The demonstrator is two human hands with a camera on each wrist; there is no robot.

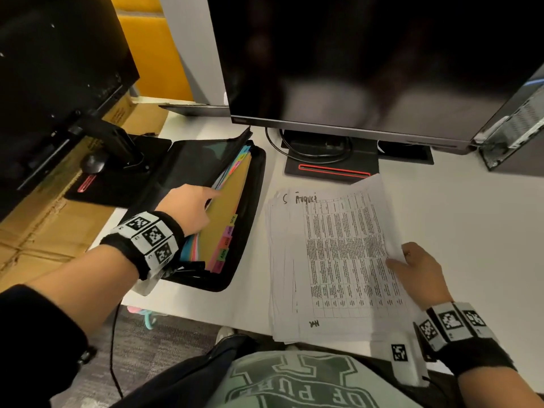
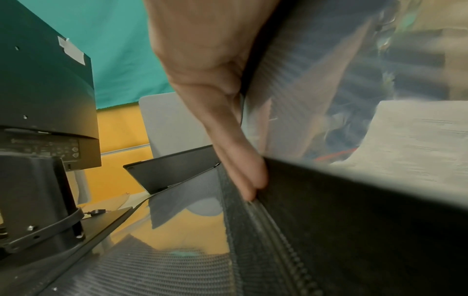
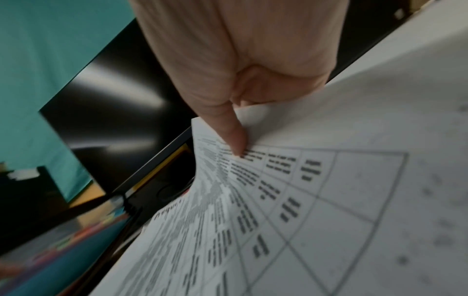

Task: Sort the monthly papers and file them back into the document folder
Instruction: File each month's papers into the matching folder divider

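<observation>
A black zip document folder (image 1: 249,228) lies open on the white desk, left of centre. Coloured dividers with month tabs (image 1: 226,240) fill it, and a tan divider (image 1: 226,207) is on top. My left hand (image 1: 206,201) reaches in from the left, its straight fingers (image 2: 243,170) slipped between the dividers along the folder's zip edge (image 2: 266,240). To the right lies a stack of printed papers (image 1: 279,290). Its top sheet (image 1: 347,245) is headed "August" by hand. My right hand (image 1: 412,263) pinches that sheet's right edge, thumb (image 3: 230,132) on top, so the sheet (image 3: 329,200) curls up.
A large dark monitor (image 1: 353,69) stands behind on a black base (image 1: 329,169) with a cable. A second monitor (image 1: 53,69) and its stand are at the left, over cardboard boxes (image 1: 44,225). A computer case (image 1: 515,128) sits at the far right. Bare desk (image 1: 456,216) lies right of the papers.
</observation>
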